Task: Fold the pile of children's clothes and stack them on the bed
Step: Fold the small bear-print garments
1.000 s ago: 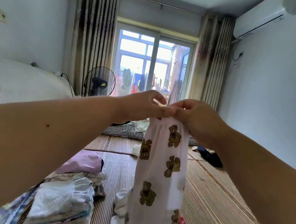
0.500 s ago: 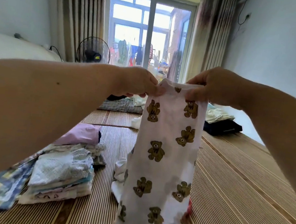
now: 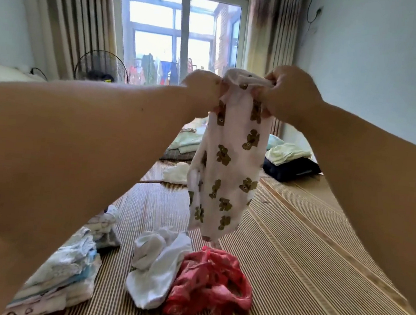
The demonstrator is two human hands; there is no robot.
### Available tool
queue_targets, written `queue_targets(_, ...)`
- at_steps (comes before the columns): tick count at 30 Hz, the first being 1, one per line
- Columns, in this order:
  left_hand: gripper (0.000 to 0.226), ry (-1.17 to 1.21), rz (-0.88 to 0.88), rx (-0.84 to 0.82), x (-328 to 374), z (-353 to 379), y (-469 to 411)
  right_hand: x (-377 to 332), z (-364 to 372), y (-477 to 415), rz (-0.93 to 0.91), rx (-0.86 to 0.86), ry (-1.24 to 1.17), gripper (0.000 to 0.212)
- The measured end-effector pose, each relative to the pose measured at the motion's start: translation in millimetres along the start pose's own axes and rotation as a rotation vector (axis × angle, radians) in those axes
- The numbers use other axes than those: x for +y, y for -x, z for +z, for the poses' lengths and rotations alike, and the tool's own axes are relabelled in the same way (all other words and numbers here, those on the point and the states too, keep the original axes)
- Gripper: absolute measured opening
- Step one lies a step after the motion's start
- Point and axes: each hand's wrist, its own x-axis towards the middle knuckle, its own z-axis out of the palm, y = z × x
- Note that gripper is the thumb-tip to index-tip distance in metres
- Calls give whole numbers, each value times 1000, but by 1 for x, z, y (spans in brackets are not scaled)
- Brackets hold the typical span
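White children's trousers with brown bear prints (image 3: 228, 169) hang in the air over the bed mat (image 3: 294, 254). My left hand (image 3: 203, 91) grips the left side of their waistband and my right hand (image 3: 289, 94) grips the right side. Below the trousers lie a crumpled white garment (image 3: 155, 266) and a crumpled red patterned garment (image 3: 210, 284). A stack of folded clothes (image 3: 63, 275) sits at the lower left, partly hidden by my left forearm.
Further back on the mat lie a small white cloth (image 3: 176, 173), folded greenish bedding (image 3: 185, 142) and a dark bundle with pale clothes on it (image 3: 290, 165). A standing fan (image 3: 101, 67) is by the curtains, before the window. The wall runs along the right.
The view has tilted down and the loose pile has come into sight. The trousers have been lifted higher and now hang bunched and narrower, their hem above the red garment.
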Motion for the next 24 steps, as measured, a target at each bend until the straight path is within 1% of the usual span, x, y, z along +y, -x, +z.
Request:
queue_targets(3, 27, 96, -32, -24, 0, 7, 1, 2, -15, -1, -14, -51, -4, 29)
queue_targets(5, 21, 251, -60, -22, -1, 9, 8, 1, -24, 0, -11, -88, -26, 25)
queue_targets(6, 17, 324, -71, -12, -1, 9, 14, 0, -28, 0, 7, -104, -40, 22)
queue_targets(8, 13, 384, -99, 8, -2, 12, 27, -1, -34, 2, 73, -137, -103, 18)
queue_targets(9, 19, 392, -127, 21, -5, 14, 36, -2, -37, 3, 106, -152, -143, 16)
queue_targets(11, 43, 371, -264, 15, -17, 25, 63, -3, -43, 7, 160, -169, -220, 15)
queue_targets(12, 53, 380, -378, -28, -27, 33, 81, -3, -47, 10, 196, -184, -272, 19)
queue_targets(13, 59, 424, -513, -102, -35, 42, 101, -3, -51, 14, 241, -210, -335, 24)
queue_targets(15, 64, 559, -732, -261, -54, 61, 140, -4, -60, 22, 303, -297, -441, 29)
queue_targets(17, 72, 647, -820, -411, -70, 77, 167, -6, -66, 29, 318, -388, -494, 29)
queue_targets(19, 81, 782, -848, -553, -77, 89, 182, -7, -73, 36, 311, -434, -522, 23)
queue_targets(21, 76, 929, -901, -607, -71, 89, 193, -11, -78, 43, 317, -444, -537, 15)
queue_targets(24, 49, 1086, -950, -551, -66, 92, 207, -18, -86, 50, 337, -468, -523, 12)
